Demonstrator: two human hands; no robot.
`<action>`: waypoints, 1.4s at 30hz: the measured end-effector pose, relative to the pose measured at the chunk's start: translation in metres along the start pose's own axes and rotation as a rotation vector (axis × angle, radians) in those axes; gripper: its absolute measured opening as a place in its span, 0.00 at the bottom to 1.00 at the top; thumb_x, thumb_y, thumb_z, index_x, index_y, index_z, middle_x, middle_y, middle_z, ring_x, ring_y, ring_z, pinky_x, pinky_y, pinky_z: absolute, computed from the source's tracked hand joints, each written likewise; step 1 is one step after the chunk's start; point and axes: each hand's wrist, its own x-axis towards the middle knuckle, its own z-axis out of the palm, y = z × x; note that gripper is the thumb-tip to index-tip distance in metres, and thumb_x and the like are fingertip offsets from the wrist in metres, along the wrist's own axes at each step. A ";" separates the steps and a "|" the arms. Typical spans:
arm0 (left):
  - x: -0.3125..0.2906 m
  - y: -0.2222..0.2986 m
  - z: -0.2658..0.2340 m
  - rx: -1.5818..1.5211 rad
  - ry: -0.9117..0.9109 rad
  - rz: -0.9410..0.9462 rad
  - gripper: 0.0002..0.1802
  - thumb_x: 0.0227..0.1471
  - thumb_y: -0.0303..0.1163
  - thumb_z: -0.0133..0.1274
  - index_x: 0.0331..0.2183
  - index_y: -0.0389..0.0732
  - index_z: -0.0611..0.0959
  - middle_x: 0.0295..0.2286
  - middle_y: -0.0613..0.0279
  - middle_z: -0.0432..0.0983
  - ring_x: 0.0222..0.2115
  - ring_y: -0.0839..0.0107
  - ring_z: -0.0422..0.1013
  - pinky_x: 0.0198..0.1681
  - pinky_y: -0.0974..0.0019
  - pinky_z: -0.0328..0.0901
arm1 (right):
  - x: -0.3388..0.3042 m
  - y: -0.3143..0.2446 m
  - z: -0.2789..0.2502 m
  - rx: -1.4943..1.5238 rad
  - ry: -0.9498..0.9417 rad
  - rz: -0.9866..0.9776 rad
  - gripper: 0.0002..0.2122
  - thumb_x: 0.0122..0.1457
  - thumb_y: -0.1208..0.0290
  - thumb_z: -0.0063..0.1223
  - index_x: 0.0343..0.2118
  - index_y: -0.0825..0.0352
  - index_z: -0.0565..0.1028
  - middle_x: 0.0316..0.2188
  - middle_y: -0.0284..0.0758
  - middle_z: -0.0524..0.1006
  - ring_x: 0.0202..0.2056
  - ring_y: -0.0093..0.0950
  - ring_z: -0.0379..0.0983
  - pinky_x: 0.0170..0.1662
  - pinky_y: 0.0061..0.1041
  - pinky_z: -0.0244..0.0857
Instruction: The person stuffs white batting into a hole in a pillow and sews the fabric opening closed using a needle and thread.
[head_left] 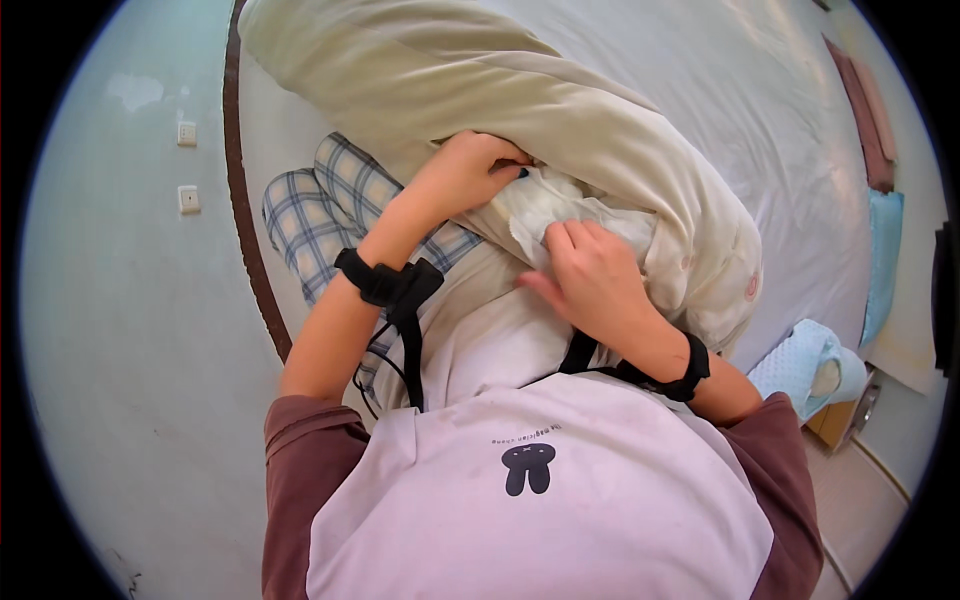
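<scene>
A beige quilt cover (pixel 610 120) lies bunched in a long roll across the bed and over my lap. From an opening in it shows crumpled white inner cloth (pixel 545 202), probably the quilt inside. My left hand (pixel 475 170) is closed at the opening, thumb and fingers pinching the cover's edge beside a small dark blue bit that I cannot make out. Just to the right, my right hand (pixel 590 270) lies on the white cloth with its fingers curled into it. Its thumb sticks out to the left, over the beige fabric. The right fingertips are partly hidden in the folds.
Blue-and-white plaid trousers (pixel 305 215) cover my bent legs at left. A pale sheet (pixel 770 130) spreads under the cover. A dark bed edge (pixel 240 170) runs along the wall with two sockets (pixel 188 200). At right are a light blue cushion (pixel 882 260) and blue bundled fabric (pixel 800 365).
</scene>
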 end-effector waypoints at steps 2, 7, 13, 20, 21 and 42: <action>-0.005 -0.002 -0.002 -0.048 0.041 -0.016 0.14 0.46 0.20 0.51 0.38 0.33 0.82 0.35 0.49 0.80 0.36 0.61 0.76 0.42 0.66 0.68 | 0.001 0.009 0.004 0.110 -0.013 0.067 0.11 0.50 0.69 0.60 0.25 0.69 0.69 0.22 0.43 0.73 0.27 0.41 0.71 0.29 0.36 0.64; -0.026 0.015 -0.025 -0.308 0.063 -0.026 0.22 0.38 0.12 0.44 0.37 0.35 0.84 0.36 0.53 0.81 0.38 0.60 0.76 0.44 0.68 0.68 | 0.008 0.029 -0.009 0.383 0.011 0.356 0.07 0.52 0.73 0.55 0.28 0.70 0.69 0.21 0.48 0.74 0.26 0.47 0.72 0.30 0.42 0.64; -0.050 0.055 -0.018 0.006 0.087 0.243 0.22 0.35 0.11 0.42 0.35 0.33 0.82 0.38 0.51 0.78 0.43 0.57 0.74 0.47 0.64 0.67 | 0.012 0.039 -0.010 -0.013 0.011 0.380 0.06 0.52 0.75 0.53 0.30 0.68 0.70 0.21 0.46 0.76 0.26 0.46 0.73 0.29 0.43 0.64; -0.040 0.016 0.035 0.242 -0.030 0.296 0.21 0.39 0.20 0.49 0.40 0.37 0.80 0.37 0.55 0.77 0.43 0.56 0.70 0.48 0.57 0.64 | 0.006 0.038 -0.037 0.068 -0.076 0.192 0.07 0.52 0.78 0.51 0.34 0.68 0.70 0.27 0.44 0.75 0.31 0.42 0.74 0.34 0.38 0.66; -0.039 0.010 0.040 0.301 -0.058 0.191 0.21 0.40 0.21 0.49 0.41 0.38 0.79 0.38 0.56 0.76 0.43 0.56 0.70 0.48 0.57 0.63 | 0.004 0.034 -0.046 0.165 -0.075 0.130 0.08 0.51 0.81 0.52 0.36 0.68 0.71 0.29 0.43 0.74 0.32 0.41 0.73 0.35 0.35 0.66; -0.056 0.019 -0.071 0.525 0.084 0.287 0.21 0.39 0.25 0.59 0.40 0.43 0.78 0.38 0.57 0.74 0.47 0.58 0.66 0.55 0.55 0.57 | -0.046 0.050 -0.114 -0.153 -0.309 -0.213 0.13 0.39 0.68 0.65 0.20 0.67 0.70 0.27 0.38 0.72 0.34 0.38 0.68 0.35 0.36 0.62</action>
